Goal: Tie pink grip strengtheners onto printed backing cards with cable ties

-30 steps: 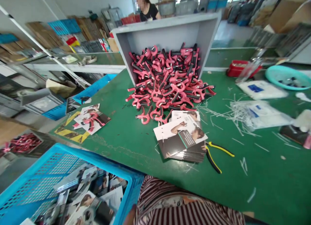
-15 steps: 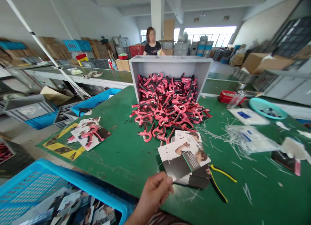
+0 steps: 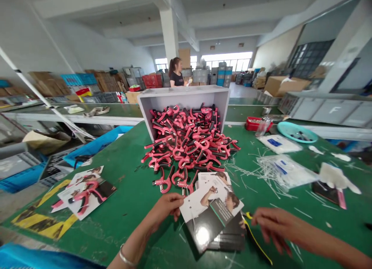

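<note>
A printed card [image 3: 212,211] with white and dark halves lies tilted over a stack of similar cards [image 3: 228,238]. My left hand [image 3: 167,207], with a bracelet on its wrist, pinches the card's upper left corner between thumb and fingers. To the right of the stack, my right hand [image 3: 274,224] hovers with fingers loosely apart and slightly blurred, holding nothing I can see. Yellow and black pliers [image 3: 255,242] lie between this hand and the cards, partly hidden. Just beyond the stack, pink and black hand tools with curved jaws [image 3: 188,145] spill from a grey bin [image 3: 186,91].
On the left, one pink tool [image 3: 84,197] rests on cards beside yellow-black tape [image 3: 43,222]. To the right are loose white strips [image 3: 270,176], plastic bags [image 3: 286,172], a red box [image 3: 255,123] and a turquoise tray [image 3: 296,131]. A person [image 3: 176,73] stands behind the bin.
My left hand has moved from the card's lower corner to its upper left corner. My right hand has come into view from the right. The view has tilted upward and shifted right.
</note>
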`<state>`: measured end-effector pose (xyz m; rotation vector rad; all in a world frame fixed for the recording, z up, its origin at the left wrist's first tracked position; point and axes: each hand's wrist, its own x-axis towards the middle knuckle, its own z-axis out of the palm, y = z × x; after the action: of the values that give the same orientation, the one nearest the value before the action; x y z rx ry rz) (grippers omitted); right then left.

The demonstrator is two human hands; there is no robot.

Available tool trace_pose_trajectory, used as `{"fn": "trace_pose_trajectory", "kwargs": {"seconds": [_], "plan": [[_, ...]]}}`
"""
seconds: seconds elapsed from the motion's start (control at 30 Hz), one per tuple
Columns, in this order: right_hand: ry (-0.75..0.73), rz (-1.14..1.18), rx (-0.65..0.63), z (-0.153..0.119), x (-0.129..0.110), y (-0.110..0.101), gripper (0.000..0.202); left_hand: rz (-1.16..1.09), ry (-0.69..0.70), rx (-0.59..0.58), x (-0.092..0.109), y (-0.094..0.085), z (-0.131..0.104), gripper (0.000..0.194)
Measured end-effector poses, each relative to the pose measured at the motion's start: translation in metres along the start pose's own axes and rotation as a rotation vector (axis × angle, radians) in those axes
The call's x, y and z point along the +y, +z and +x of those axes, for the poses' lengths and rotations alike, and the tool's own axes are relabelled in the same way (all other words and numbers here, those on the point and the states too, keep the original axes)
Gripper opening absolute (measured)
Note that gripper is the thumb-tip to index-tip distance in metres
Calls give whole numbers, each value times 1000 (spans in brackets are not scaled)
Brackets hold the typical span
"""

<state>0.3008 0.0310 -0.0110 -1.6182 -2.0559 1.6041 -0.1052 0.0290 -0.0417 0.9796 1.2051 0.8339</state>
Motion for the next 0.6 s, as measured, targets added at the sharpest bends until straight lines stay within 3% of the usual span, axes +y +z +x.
{"fn": "trace_pose_trajectory", "kwargs": {"seconds": [0.07, 0.13, 0.17, 0.23, 0.33, 0.47, 0.6], "plan": [[-177, -190, 125, 46, -26, -31, 39, -106, 10, 8, 2, 11, -8, 38], [-293, -548, 455, 95, -50, -57, 34, -195, 37, 31, -2, 27, -18, 36], [-313, -616, 536, 120, -60, -66, 31, -230, 47, 47, -7, 36, -22, 36], [-325, -700, 606, 164, -77, -74, 32, -267, 55, 79, -25, 53, -28, 39], [-281, -782, 608, 213, -92, -70, 27, -224, 15, 177, -61, 71, -27, 48], [-197, -881, 597, 234, -95, -62, 30, -151, 22, 244, -88, 81, -24, 48], [-135, -926, 620, 209, -82, -79, 25, 19, 21, 153, -76, 72, -31, 41]]}}
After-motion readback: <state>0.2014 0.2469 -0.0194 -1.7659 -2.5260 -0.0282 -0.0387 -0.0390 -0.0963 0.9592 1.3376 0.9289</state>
